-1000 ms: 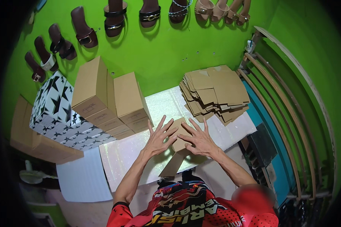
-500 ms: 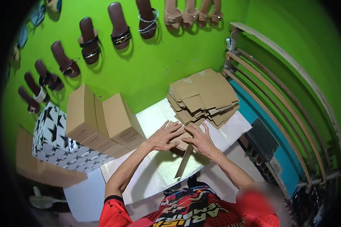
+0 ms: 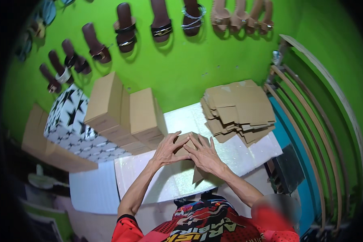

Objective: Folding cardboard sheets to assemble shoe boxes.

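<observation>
A small brown cardboard box [image 3: 182, 151], partly folded, stands on the white table between my hands. One flap [image 3: 198, 175] sticks out toward me beneath my right hand. My left hand [image 3: 166, 150] grips the box's left side, thumb on the near edge and fingers over the top. From the right, my right hand [image 3: 205, 156] holds the same box, its fingers stretched across the upper edge. The fingertips of both hands nearly meet at the top. Much of the box is hidden under them.
Flat cardboard blanks [image 3: 240, 107] lie piled at the back right. Closed brown boxes [image 3: 143, 111] and star-patterned boxes [image 3: 68, 109] are stacked at the left on the white table [image 3: 165, 189]. Sandals [image 3: 161, 28] hang on the green wall. A wooden rack [image 3: 310, 121] stands at the right.
My view has turned a little to the left. My hands have come closer together over the box, and the long flap toward me now looks shorter.
</observation>
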The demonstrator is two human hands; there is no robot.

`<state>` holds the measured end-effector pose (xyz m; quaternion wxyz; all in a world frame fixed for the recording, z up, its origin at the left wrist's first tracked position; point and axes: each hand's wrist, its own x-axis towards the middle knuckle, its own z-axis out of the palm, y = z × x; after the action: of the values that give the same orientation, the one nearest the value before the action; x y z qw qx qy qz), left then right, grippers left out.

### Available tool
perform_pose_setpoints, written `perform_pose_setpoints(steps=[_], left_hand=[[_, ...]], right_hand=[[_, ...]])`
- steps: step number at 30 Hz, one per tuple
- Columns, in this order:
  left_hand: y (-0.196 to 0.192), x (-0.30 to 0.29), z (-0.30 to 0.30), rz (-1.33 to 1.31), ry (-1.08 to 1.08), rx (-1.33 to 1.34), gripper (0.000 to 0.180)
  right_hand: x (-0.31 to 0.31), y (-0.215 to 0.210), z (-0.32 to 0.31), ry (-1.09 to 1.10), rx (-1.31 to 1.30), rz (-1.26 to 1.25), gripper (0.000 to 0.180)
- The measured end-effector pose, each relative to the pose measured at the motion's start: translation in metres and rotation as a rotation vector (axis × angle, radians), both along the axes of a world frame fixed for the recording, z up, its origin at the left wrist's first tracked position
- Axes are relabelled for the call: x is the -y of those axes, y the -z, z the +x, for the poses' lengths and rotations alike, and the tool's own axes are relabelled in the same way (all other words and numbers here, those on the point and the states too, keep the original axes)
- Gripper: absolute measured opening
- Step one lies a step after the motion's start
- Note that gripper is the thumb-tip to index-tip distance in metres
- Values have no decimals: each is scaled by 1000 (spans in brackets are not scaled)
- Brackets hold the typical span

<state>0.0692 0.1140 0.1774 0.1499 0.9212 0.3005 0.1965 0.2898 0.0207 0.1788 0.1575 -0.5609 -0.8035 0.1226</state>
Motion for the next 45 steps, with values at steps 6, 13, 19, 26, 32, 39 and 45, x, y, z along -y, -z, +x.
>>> perform_pose_setpoints(steps=[6,13,19,26,32,39,45], left_hand=[[45,83,-72,42,-474,193,88],[110,179,-130,-275,-1002,646,75],[177,200,-190,-755,-1089,877,58],[206,185,-214,-858,-1021,831,65],[197,163,-208,-906,-912,750,66],[210,166,-203,-758,-832,676,62],[190,161,-190,-117,-957,-224,60]], right_hand=[[-9,12,-83,-291,-73,-9,49],[13,37,-181,-620,-114,-95,63],[18,73,-201,-645,71,-155,104],[19,120,-162,-542,169,-237,117],[23,121,-140,-451,202,-197,100],[4,92,-135,-385,104,-92,53],[-55,76,-152,-206,111,184,55]])
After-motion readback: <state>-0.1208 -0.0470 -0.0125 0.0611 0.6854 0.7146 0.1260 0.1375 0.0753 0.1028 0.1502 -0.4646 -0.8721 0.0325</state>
